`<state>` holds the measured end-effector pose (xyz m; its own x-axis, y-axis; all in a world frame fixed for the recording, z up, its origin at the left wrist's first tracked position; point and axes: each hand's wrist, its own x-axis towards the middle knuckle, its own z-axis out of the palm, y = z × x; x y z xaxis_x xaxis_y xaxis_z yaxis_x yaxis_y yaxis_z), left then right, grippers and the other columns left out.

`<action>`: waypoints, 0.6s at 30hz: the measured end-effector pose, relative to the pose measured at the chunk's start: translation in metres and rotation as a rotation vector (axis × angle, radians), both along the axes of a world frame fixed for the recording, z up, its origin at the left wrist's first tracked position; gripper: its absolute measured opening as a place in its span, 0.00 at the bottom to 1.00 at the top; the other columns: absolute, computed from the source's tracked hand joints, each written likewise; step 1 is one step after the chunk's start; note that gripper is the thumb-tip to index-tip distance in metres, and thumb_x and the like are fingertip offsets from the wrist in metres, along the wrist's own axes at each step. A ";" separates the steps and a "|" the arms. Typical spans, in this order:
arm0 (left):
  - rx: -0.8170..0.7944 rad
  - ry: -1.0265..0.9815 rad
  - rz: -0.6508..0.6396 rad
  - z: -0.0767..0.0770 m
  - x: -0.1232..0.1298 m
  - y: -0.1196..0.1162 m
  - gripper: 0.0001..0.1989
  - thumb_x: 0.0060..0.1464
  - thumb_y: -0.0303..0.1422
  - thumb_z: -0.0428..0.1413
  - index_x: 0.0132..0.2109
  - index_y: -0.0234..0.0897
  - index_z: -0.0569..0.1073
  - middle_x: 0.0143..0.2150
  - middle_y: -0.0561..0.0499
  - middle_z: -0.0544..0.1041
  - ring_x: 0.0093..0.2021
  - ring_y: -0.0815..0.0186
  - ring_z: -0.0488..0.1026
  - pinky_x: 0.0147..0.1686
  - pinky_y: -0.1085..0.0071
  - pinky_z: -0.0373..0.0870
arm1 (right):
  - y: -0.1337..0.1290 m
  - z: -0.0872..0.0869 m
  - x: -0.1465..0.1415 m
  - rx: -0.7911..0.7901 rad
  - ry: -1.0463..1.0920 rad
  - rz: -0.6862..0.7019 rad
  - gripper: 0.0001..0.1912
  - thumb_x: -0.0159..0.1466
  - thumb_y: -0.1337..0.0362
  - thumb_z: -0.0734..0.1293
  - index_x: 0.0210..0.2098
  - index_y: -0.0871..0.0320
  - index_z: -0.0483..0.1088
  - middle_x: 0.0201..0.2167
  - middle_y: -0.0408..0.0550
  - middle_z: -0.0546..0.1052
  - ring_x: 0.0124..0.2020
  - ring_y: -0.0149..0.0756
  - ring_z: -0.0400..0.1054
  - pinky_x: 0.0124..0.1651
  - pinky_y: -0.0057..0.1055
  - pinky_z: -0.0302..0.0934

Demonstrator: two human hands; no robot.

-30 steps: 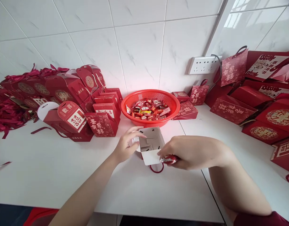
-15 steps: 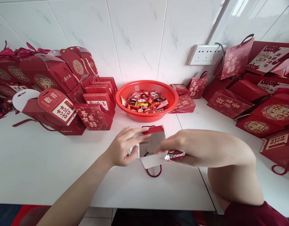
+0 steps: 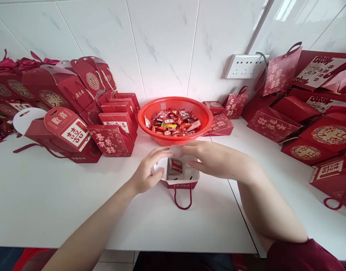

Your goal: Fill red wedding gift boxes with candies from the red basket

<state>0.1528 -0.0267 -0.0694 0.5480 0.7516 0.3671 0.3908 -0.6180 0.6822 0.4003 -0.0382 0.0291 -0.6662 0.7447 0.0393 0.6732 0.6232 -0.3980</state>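
Observation:
In front of me on the table stands a small red gift box [image 3: 182, 185], its white-lined top flaps spread apart and a dark red cord handle hanging toward me. A red-wrapped candy [image 3: 176, 165] lies inside it. My left hand [image 3: 149, 170] curves around the box's left flap, thumb and fingers on either side. Across the right and back of the opening reaches my right hand [image 3: 211, 160], its fingers extended and apart, touching or just above the back flap. No candy shows in it; its fingertips partly cover the flap.
Behind the box, a red plastic basket [image 3: 175, 140] holds many wrapped candies. Red gift boxes [image 3: 73, 130] crowd the left side, and more boxes [image 3: 274, 124] are piled at the right. A power strip [image 3: 245, 66] is on the tiled wall.
My right hand has let go of the candy packet it held and moved up toward the back flap. A candy now shows inside the box. The front flap has tipped upward.

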 end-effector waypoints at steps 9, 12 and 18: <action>0.016 -0.044 -0.032 -0.002 0.000 0.000 0.23 0.58 0.29 0.50 0.61 0.41 0.68 0.66 0.43 0.63 0.67 0.52 0.59 0.65 0.53 0.59 | 0.022 -0.016 -0.008 0.166 -0.015 -0.158 0.14 0.67 0.75 0.63 0.50 0.61 0.73 0.52 0.54 0.75 0.50 0.44 0.72 0.47 0.35 0.65; 0.100 -0.082 -0.016 -0.009 0.000 0.001 0.25 0.59 0.31 0.51 0.64 0.40 0.64 0.69 0.41 0.59 0.69 0.49 0.56 0.66 0.49 0.58 | 0.027 -0.018 -0.011 0.145 -0.052 -0.175 0.11 0.69 0.70 0.64 0.48 0.63 0.74 0.49 0.55 0.77 0.46 0.44 0.73 0.45 0.35 0.65; 0.295 -0.141 -0.113 -0.027 0.003 0.005 0.36 0.59 0.45 0.57 0.69 0.43 0.57 0.70 0.37 0.57 0.71 0.42 0.53 0.65 0.40 0.55 | 0.013 -0.008 -0.002 0.031 -0.078 -0.115 0.12 0.70 0.66 0.63 0.48 0.61 0.75 0.44 0.53 0.80 0.43 0.41 0.75 0.43 0.32 0.65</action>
